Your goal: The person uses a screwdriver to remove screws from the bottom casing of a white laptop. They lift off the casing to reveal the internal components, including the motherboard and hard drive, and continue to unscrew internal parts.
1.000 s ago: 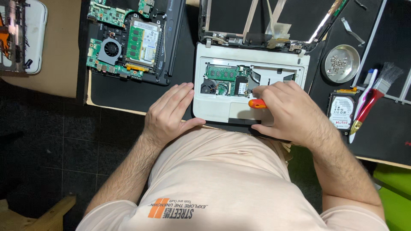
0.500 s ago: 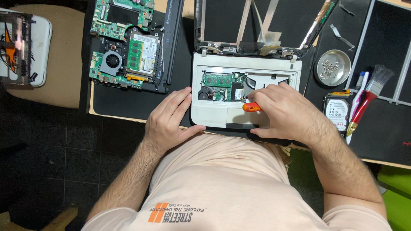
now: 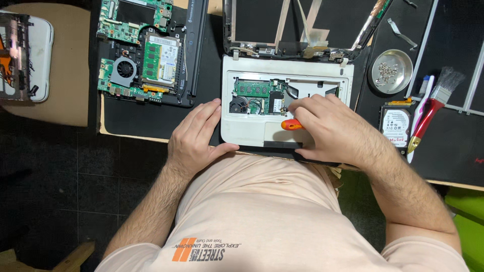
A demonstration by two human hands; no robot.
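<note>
A white laptop base [image 3: 247,132] lies open in front of me, its green circuit board [image 3: 254,93] and small fan exposed. My left hand [image 3: 194,133] rests flat against the base's left front corner, thumb along its front edge. My right hand [image 3: 330,128] is closed on an orange-handled screwdriver [image 3: 290,124], fingers reaching over the middle of the exposed board. The screwdriver's tip is hidden under my fingers.
A second dismantled laptop [image 3: 143,55] with fan and memory sits at the back left on a black mat. A metal dish of screws [image 3: 389,70], a hard drive [image 3: 396,126] and a red-handled brush [image 3: 431,113] lie to the right. A white tray [image 3: 43,55] stands far left.
My right hand with the screwdriver has shifted slightly up and left over the board. The left hand stays at the base's corner. The view has drifted a little.
</note>
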